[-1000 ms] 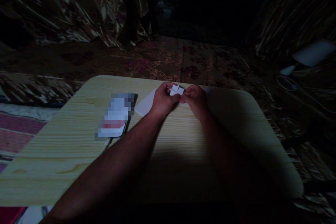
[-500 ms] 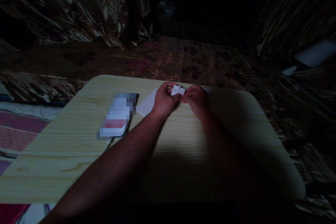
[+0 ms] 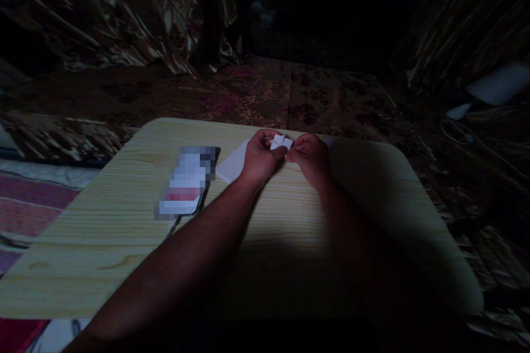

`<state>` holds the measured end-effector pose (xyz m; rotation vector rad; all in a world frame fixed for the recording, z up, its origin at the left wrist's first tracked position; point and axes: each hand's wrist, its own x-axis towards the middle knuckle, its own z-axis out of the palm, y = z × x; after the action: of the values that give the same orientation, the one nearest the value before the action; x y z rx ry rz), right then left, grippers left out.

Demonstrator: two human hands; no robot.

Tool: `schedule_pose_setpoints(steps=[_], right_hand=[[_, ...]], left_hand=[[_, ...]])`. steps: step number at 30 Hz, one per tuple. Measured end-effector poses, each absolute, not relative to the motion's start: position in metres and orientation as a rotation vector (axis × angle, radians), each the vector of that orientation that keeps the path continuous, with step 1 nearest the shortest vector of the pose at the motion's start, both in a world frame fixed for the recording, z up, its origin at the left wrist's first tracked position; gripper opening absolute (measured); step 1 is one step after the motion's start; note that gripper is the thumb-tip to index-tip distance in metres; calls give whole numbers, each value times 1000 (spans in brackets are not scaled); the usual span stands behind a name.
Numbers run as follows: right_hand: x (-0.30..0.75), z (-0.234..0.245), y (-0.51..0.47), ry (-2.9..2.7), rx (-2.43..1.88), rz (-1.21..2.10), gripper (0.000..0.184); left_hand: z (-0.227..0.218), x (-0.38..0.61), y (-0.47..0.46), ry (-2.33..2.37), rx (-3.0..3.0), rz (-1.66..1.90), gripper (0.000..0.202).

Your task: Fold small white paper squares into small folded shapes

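A small white folded paper with crossing creases is held above the far part of the wooden table. My left hand is closed on its left side, thumb along the near edge. The fingers of my right hand are pinched at the paper's lower right corner; the exact contact there is too small to make out. Beside my left hand, partly hidden behind it, lies a stack of white paper.
The light wooden table has rounded corners. A phone, its screen blurred out, lies left of my left forearm. Beyond the table runs a floral-patterned covering with curtains. A white lamp-like object with a cable is at right.
Almost nothing differs. Both hands keep their hold on the folded paper, with only a tiny shift of the fingers and of the view.
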<state>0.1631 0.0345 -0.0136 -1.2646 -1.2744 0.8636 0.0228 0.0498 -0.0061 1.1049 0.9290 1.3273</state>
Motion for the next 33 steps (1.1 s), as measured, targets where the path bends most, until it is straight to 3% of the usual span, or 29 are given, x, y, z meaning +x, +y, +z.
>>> schedule_pose_setpoints(steps=[16, 23, 33], right_hand=[[163, -11, 33, -1262, -1272, 880, 26], [162, -7, 33, -1179, -1293, 856, 25], [160, -7, 32, -1152, -1217, 920, 26]], left_hand=[[-5, 23, 50, 905, 1066, 1298, 51], [-9, 20, 53, 945, 1145, 1208, 26], [-10, 20, 52, 888, 1133, 1207, 24]])
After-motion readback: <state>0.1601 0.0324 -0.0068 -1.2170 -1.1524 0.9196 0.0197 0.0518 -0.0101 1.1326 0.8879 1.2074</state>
